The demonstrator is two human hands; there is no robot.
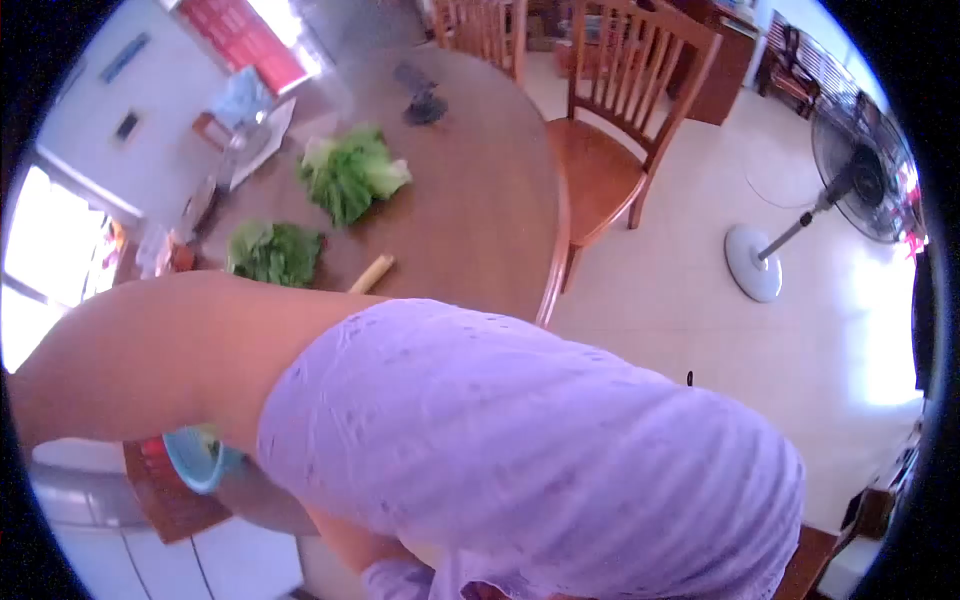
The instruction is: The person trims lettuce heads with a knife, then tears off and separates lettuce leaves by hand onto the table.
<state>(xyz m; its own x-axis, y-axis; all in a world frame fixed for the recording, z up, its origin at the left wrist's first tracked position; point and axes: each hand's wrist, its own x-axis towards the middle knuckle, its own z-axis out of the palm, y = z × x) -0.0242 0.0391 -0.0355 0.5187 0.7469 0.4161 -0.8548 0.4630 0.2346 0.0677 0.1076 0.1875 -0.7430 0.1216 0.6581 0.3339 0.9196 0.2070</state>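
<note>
One arm in a lilac sleeve (530, 430) stretches across the picture to the left edge, its bare forearm (170, 350) filling the lower left. Its hand lies outside the view. Below it, part of my other arm (350, 540) shows, with its hand hidden. Leafy green lettuce (350, 175) rests on the round wooden table (480, 200), and a darker bunch of greens (275, 252) lies nearer the arm. A pale yellowish stick-like piece (373, 274) sits close to the sleeve. Under the forearm, a light blue plastic basin (195, 465) holds something green.
A dark, blurred object (425, 105) stands toward the table's far side. One wooden chair (600, 170) is beside the table, and a standing fan (790, 220) is on the tiled floor at the right. Blurred items, including a blue bag (240, 95), line the table's left side.
</note>
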